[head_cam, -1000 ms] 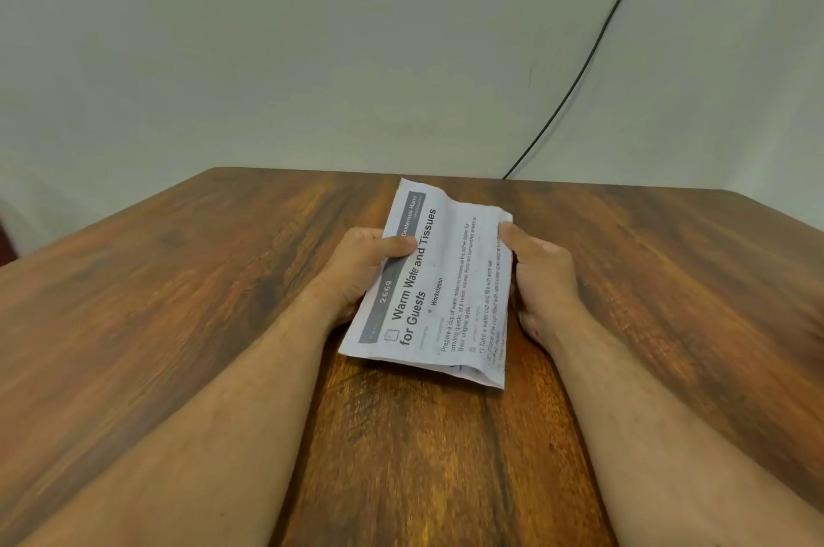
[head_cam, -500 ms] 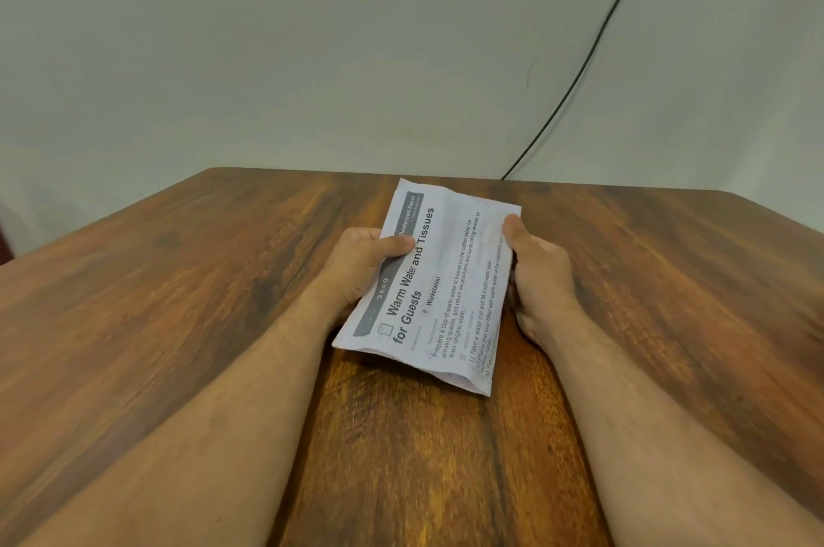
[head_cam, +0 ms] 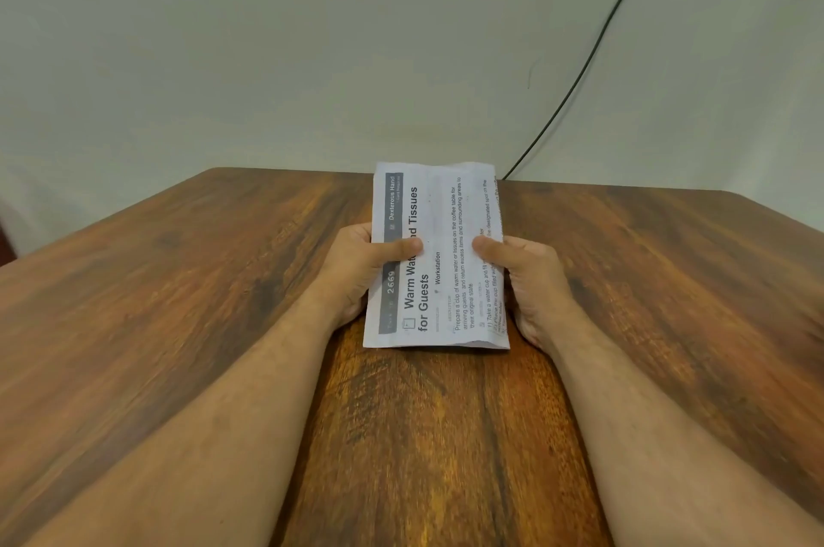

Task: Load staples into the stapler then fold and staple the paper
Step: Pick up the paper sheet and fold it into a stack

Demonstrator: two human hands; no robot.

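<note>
Left hand [head_cam: 356,265] and right hand [head_cam: 530,274] pinch the folded paper [head_cam: 437,261] (printed side up) by its edges, fingers curled underneath, above the desk [head_cam: 178,301].

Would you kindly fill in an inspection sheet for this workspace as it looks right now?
Surface: brown wooden table, grain running away from the camera.
Job's things: folded printed paper, held at the table's middle, its heading reading "Warm Water and Tissues for Guests" in part. No stapler or staples in view.
Clutter: nothing seen.
Hands: left hand grips the paper's left edge, thumb on top; right hand grips the right edge, thumb on top.
Cables: one thin black cable runs down the wall to behind the table's far edge.
Surroundings: plain pale wall; a dark reddish shape at the far left edge, too little visible to identify.
</note>
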